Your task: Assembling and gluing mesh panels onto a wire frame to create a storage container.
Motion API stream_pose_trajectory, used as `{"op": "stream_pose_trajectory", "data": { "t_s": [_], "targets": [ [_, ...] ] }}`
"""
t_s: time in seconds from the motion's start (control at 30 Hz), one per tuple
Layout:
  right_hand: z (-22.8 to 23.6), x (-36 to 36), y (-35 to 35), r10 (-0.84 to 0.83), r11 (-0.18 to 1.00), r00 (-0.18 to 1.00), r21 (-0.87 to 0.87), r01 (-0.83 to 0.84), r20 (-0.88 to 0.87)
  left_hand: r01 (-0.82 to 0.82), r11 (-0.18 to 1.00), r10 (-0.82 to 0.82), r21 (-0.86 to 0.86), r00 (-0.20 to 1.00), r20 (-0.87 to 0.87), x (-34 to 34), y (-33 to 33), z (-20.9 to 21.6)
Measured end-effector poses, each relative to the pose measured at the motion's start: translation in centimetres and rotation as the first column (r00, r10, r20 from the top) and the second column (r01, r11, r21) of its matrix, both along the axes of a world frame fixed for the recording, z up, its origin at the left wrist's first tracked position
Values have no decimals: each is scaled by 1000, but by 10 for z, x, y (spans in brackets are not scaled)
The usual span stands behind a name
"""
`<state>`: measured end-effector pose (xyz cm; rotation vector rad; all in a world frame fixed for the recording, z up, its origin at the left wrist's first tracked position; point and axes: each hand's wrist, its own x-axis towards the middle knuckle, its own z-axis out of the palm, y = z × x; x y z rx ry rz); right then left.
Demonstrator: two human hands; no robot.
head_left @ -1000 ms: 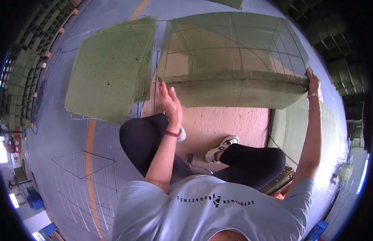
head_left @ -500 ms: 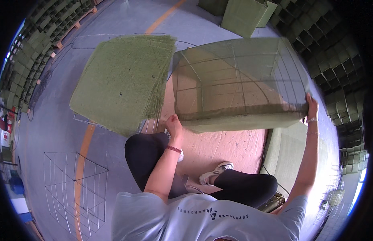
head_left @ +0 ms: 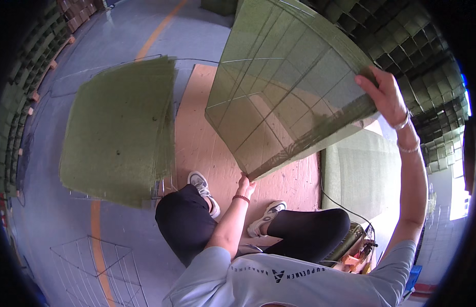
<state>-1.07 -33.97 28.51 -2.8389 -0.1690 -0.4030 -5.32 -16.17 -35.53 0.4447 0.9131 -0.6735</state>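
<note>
My left hand (head_left: pixel 245 187) pinches the near corner of a green mesh-covered box (head_left: pixel 289 97); my right hand (head_left: pixel 385 94), half closed, clasps its right edge. Wire bars (head_left: pixel 253 60) show inside.

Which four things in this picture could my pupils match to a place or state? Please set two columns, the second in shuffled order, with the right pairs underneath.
Column 1
1. Left hand
2. Stack of mesh sheets
3. Right hand
4. Bare wire frame

Column 2
A. At the right-hand end of the mesh-covered frame, high in the picture
B. At the picture's lower left, on the floor
C. Green, lying in layers
D. At the lowest visible corner of the mesh-covered frame

Right pairs: 1-D, 2-C, 3-A, 4-B
</note>
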Motion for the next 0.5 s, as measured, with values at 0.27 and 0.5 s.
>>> {"op": "stream_pose_trajectory", "data": {
  "t_s": [0.27,0.5],
  "targets": [
    [-53,-29,12,-37,999,995,-41,34,-94,106,991,-78,81,953,-293,-22,-38,-49],
    [-75,-53,11,-10,989,997,-150,-2,-81,126,990,-126,66,992,-8,-46,-46,-40]
  ]
}}
